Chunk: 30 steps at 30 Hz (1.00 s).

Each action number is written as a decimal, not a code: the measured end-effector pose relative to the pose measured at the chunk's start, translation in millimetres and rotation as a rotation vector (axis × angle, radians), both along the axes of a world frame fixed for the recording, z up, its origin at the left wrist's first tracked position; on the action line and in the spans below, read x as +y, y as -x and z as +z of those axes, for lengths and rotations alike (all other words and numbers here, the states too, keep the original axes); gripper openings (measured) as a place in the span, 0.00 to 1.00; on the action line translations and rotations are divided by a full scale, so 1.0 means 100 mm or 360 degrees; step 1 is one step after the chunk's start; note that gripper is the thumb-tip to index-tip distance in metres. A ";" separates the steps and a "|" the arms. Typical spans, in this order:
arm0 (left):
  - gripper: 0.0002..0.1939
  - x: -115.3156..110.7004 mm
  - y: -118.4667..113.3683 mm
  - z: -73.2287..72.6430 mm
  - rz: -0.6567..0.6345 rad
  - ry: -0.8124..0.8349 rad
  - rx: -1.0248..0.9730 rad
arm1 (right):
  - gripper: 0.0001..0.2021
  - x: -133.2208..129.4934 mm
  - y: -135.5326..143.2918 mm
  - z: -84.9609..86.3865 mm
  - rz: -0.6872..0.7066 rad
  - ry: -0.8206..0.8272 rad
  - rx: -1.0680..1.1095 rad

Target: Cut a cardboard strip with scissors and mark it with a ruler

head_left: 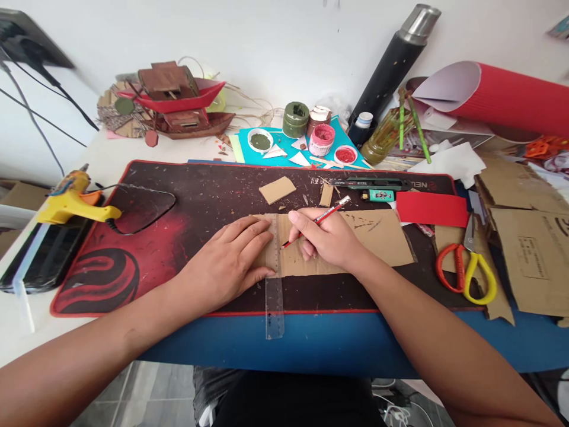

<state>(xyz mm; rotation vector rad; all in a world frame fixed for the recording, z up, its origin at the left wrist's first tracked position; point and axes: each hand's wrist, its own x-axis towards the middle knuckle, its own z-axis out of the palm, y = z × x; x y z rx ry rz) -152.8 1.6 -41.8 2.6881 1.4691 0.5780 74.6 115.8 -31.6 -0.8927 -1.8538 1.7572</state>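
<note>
A strip of brown cardboard lies on the dark desk mat. Across its left part runs a clear plastic ruler, its near end sticking out past the mat's front edge. My left hand rests flat on the cardboard's left end, fingers stretched out, with fingertips and thumb at the ruler's left edge. My right hand is closed round a red and black pencil. The pencil slants down to the left, its point at the cardboard just right of the ruler.
A yellow glue gun stands at the left. Scissors and cardboard sheets lie at the right. Behind the strip are a small cardboard piece and a green utility knife. Paint jars and model boats stand along the wall.
</note>
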 end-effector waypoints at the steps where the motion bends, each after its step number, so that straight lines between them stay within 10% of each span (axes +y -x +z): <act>1: 0.30 0.00 0.00 0.00 -0.0001 -0.0002 0.0003 | 0.25 0.00 0.00 0.00 -0.0002 0.0006 -0.0002; 30: 0.31 -0.01 0.01 -0.02 0.0018 0.0050 -0.0066 | 0.27 0.00 -0.01 0.01 0.0010 -0.0031 -0.0040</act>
